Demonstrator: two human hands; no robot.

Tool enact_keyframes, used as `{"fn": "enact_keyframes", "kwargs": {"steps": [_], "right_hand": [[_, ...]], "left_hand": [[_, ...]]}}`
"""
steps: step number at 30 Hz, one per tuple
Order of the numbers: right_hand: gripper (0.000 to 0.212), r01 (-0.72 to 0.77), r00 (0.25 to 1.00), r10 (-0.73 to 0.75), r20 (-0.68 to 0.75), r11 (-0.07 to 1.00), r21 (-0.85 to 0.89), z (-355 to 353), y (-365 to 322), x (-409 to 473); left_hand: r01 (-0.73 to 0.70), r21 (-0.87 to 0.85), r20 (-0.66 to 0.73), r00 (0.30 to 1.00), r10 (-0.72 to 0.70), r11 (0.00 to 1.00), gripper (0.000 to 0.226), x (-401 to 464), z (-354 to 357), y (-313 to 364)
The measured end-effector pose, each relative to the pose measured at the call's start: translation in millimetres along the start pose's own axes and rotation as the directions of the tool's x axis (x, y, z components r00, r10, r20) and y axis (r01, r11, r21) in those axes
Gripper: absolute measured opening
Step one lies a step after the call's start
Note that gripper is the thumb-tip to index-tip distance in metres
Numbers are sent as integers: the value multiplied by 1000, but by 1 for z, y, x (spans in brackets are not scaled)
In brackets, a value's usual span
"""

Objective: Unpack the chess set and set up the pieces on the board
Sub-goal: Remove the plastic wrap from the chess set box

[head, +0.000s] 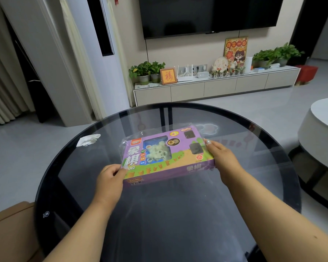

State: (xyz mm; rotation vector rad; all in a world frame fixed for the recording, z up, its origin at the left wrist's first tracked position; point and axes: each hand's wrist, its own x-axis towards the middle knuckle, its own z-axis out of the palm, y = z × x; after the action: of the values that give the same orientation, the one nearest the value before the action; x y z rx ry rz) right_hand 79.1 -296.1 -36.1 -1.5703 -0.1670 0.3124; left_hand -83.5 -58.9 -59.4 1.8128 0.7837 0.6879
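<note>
A purple chess set box in clear plastic wrap lies near the middle of the round glass table. Pale round pieces show through a window in its lid. My left hand grips the box's near left corner, thumb on top. My right hand holds the right end, fingers curled over the edge. The box is closed. No board is in view.
A crumpled white tissue lies on the table's far left. A white round table stands to the right. Beyond are a TV cabinet with plants and frames, and a wall TV. A tan seat is at bottom left.
</note>
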Motion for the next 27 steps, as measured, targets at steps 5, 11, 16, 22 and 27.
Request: {"fn": "enact_keyframes", "kwargs": {"steps": [5,11,16,22,27], "right_hand": [[28,-58,998,58,38,998,13,2,-1,0],[33,-119,988,108,114,988,95,3,-5,4],[48,-155,988,152,30,964,214,2,-1,10],[48,-182,981,195,-12,935,304,5,-2,9],[14,-191,978,208,-3,903,386,2,-4,7]], "left_hand": [[17,30,-2,1000,-17,999,13,1,2,1],[209,-187,88,977,-195,960,18,2,-2,5],[274,-394,138,961,-238,877,12,3,-3,13],[243,-483,19,963,-268,841,7,4,-7,21],[255,-533,-105,926,-363,807,6,6,-21,20]]}}
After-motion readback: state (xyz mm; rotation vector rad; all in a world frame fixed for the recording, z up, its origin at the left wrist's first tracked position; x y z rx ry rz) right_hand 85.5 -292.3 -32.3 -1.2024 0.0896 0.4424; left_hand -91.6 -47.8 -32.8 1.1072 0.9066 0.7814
